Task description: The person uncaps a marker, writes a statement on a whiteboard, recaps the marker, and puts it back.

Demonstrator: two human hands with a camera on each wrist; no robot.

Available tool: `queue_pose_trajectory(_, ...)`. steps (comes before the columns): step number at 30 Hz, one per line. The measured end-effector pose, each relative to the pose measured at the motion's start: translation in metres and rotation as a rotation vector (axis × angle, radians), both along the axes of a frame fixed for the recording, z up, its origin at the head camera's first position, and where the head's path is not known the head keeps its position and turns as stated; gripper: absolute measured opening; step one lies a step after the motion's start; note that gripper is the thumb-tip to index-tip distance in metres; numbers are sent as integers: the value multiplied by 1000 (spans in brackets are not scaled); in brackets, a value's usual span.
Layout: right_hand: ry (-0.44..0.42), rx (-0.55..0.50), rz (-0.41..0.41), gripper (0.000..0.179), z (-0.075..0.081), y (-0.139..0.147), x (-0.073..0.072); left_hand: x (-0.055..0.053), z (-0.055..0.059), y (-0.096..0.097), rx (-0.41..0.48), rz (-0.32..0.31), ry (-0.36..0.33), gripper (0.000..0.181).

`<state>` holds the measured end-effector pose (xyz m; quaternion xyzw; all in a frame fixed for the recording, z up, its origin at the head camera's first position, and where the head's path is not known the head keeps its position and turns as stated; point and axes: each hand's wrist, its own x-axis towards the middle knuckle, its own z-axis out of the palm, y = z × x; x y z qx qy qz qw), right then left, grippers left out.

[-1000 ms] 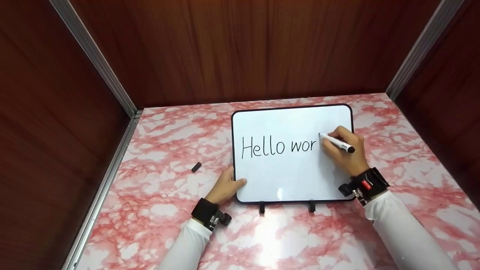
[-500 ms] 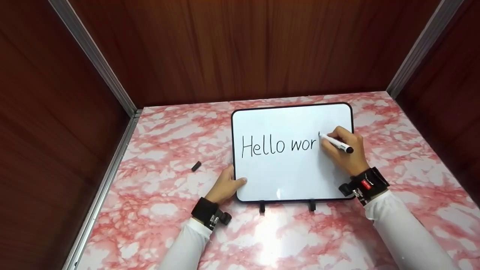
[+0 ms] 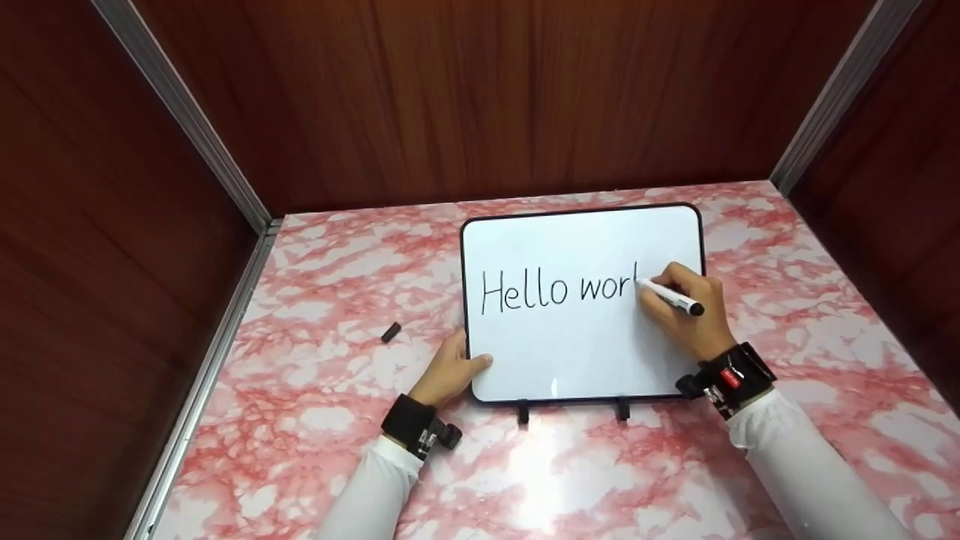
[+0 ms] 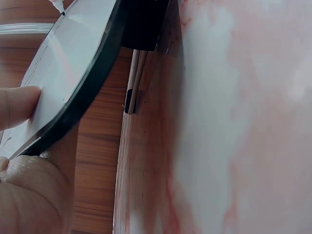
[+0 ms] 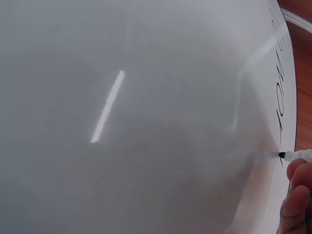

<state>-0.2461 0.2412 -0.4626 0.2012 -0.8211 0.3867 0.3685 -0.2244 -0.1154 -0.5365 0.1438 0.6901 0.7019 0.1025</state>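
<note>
A black-framed whiteboard [image 3: 555,352] stands propped on the table with "Hello wor" and a further upright stroke written across it in black. At its lower left edge my left hand [image 3: 448,373] grips the frame, thumb on the white face and the other fingers behind, mostly hidden. My right hand [image 3: 694,311] pinches a white marker [image 3: 675,298] with a black end. In the right wrist view the marker's black tip [image 5: 282,155] meets the board at the new stroke. A small black marker cap [image 3: 391,332] lies on the table left of the board.
Two black stand feet [image 3: 523,412] jut forward below the board. The table [image 3: 315,450] has a red and white marbled top. Dark wood panels [image 3: 465,97] with metal corner strips enclose it at the back and both sides.
The marker in my right hand has moved downward on the board, leaving a vertical black stroke after "wor". My left hand keeps its hold on the frame.
</note>
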Motion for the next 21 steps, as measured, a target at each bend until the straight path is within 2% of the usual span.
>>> queue_pose_trajectory(9,-27,-17,31,19,-4,-1,6,-1,0,0,-7,4,2,44)
queue_pose_trajectory(17,0,2,45,24,-11,2,8,4,12,0,-31,3,-20,45)
queue_pose_trajectory(21,5,7,42,25,-11,3,10,4,11,0,-24,2,-26,44)
